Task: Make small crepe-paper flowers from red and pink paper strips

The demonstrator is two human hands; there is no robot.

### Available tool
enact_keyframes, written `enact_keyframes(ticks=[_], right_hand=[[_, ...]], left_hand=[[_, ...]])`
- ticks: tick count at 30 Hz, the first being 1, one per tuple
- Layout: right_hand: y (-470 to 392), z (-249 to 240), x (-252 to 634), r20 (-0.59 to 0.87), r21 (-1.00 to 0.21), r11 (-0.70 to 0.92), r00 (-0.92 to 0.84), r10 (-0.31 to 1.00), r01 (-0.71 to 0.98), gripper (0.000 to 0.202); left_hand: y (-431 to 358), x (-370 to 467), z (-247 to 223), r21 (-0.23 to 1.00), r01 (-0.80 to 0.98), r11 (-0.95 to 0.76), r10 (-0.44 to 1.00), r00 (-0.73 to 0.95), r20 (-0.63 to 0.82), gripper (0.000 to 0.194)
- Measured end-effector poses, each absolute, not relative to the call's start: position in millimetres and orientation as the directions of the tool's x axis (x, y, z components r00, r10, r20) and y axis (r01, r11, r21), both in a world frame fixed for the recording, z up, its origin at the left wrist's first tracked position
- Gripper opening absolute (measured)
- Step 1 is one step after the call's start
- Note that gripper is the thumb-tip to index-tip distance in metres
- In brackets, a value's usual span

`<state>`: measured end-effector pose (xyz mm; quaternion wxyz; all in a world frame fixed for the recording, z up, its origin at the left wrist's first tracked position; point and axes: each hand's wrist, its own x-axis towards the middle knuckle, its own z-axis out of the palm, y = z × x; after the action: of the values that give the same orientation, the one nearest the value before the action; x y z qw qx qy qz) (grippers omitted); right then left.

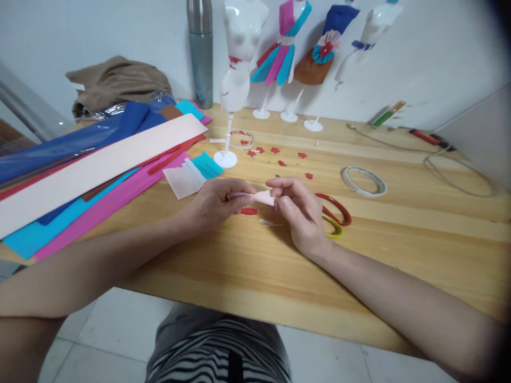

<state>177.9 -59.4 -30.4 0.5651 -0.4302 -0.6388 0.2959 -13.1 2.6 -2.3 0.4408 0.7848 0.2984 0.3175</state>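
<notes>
Between my hands is a small pale pink piece of paper (264, 198), narrow at its left and flared at its right. My left hand (223, 202) pinches its narrow part between thumb and fingers. My right hand (299, 213) is at the flared end, thumb and fingertips close to its edge; whether they grip it is too small to tell. A red scrap (249, 211) lies on the table just below the paper. Scissors with red and yellow handles (344, 215) lie beside my right hand, partly hidden by it.
Coloured paper strips (104, 159) cover the left side. A bare mannequin (238, 80) stands ahead, with several dressed ones and a bottle (200, 64) along the wall. Red paper flowers (275, 150) lie mid-table, a tape roll (364, 181) and a cable (383, 142) to the right.
</notes>
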Motion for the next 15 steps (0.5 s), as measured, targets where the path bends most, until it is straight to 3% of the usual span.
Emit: enact_keyframes(ticks=[15], right_hand=[[-60.9, -28.6, 178.5, 0.434, -0.863, 0.428, -0.04, 0.9, 0.269, 0.032]], left_hand=[[1.2, -13.5, 1.2, 0.858, 0.174, -0.484, 0.717, 0.64, 0.274, 0.016]])
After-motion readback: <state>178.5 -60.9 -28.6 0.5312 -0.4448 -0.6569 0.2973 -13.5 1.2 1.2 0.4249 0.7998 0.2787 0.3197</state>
